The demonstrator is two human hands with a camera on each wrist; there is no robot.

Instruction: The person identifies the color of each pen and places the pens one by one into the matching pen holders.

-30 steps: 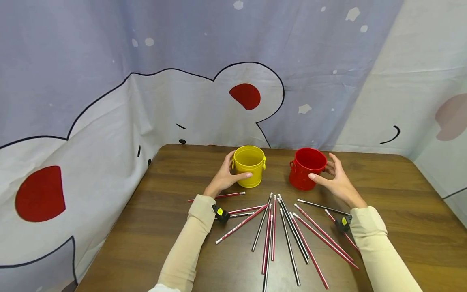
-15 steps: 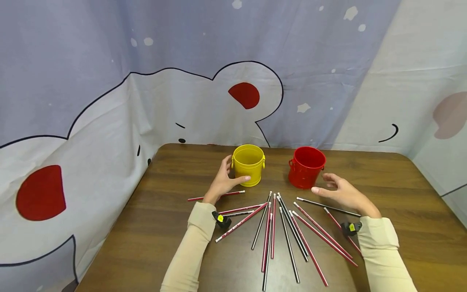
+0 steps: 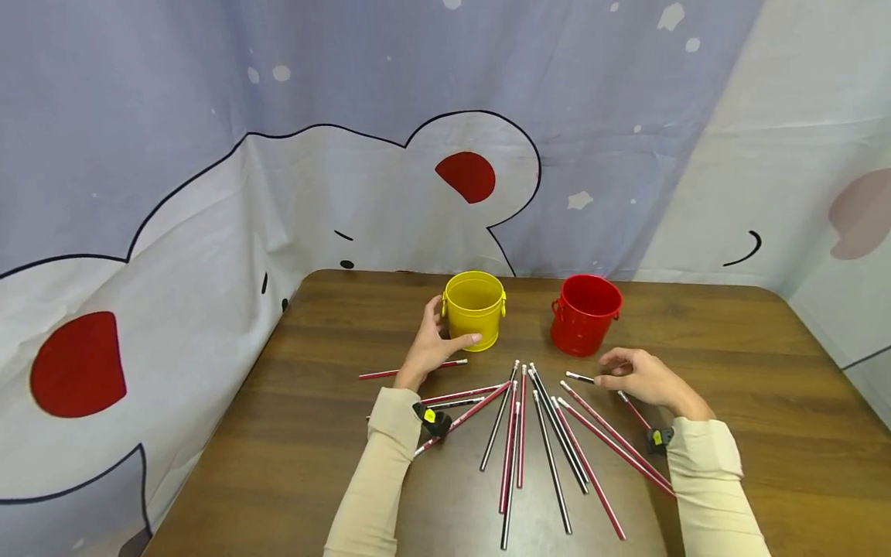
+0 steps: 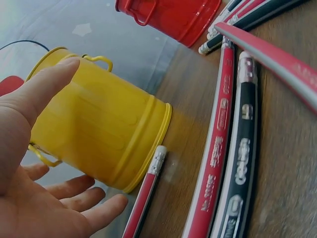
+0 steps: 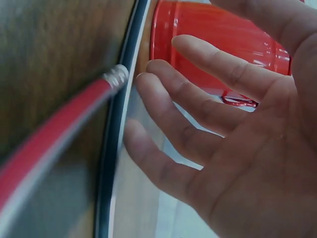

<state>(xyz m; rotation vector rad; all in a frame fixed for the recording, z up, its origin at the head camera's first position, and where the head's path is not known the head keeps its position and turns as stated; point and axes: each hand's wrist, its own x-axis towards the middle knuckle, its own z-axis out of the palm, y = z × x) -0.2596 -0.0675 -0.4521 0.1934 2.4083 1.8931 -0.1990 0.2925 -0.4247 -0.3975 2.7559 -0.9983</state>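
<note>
A yellow bucket [image 3: 475,319] stands upright on the table. My left hand [image 3: 426,350] is at its left side, thumb across the front and fingers spread; in the left wrist view the palm [image 4: 39,208] faces the yellow wall, and firm contact cannot be made out. To the right stands a red bucket [image 3: 583,329]. Below it my right hand [image 3: 647,379] hovers over a black pencil [image 3: 580,377], which it partly hides. In the right wrist view the loosely bent fingers [image 5: 193,106] lie close to that pencil [image 5: 113,144], with no grip visible.
Several red and black pencils [image 3: 543,441] fan out over the wooden table [image 3: 278,480] between my arms. One red pencil [image 3: 379,374] lies by my left wrist, another [image 3: 632,408] under my right hand. A patterned cloth [image 3: 348,201] hangs behind the table.
My right hand has left the red bucket's side, coming down and nearer to me over the black pencil. The left hand stays beside the yellow bucket.
</note>
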